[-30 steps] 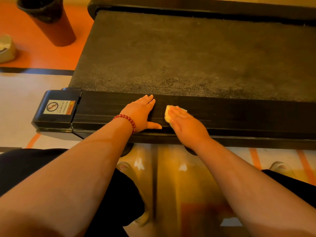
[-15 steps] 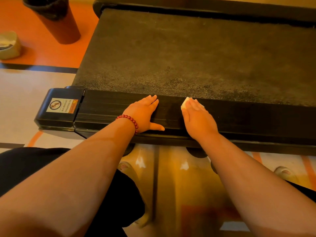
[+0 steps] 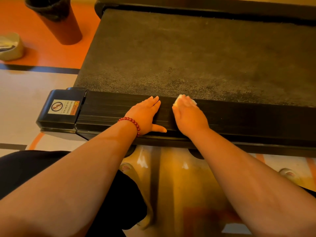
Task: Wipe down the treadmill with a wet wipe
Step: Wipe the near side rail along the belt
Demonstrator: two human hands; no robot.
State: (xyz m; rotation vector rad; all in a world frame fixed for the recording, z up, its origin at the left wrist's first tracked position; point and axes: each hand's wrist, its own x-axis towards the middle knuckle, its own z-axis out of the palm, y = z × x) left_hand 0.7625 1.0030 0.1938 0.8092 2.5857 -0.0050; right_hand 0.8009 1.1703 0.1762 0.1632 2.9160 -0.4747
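**On the side rail, the wiping hand drew closer to the resting hand**

On the treadmill's near side rail (image 3: pixel 239 117), the right hand (image 3: pixel 189 117) sat nearer the left hand (image 3: pixel 145 115) than half a second before, so the gap between them had narrowed. The left hand had kept its place on the rail, flat, with fingers together and the thumb stuck out along the rail's near edge. A red bead bracelet (image 3: pixel 131 122) circled its wrist.

The wet wipe (image 3: pixel 177 99) was mostly hidden under the right hand's fingers (image 3: pixel 186 101). Only pale corners showed at the fingertips, which were blurred. The rail ran out of view to the right.

The wipe lay at the rail's far edge, where it met the belt (image 3: pixel 188 57). The right hand's fingers were straight and together, pressing down on top of it.
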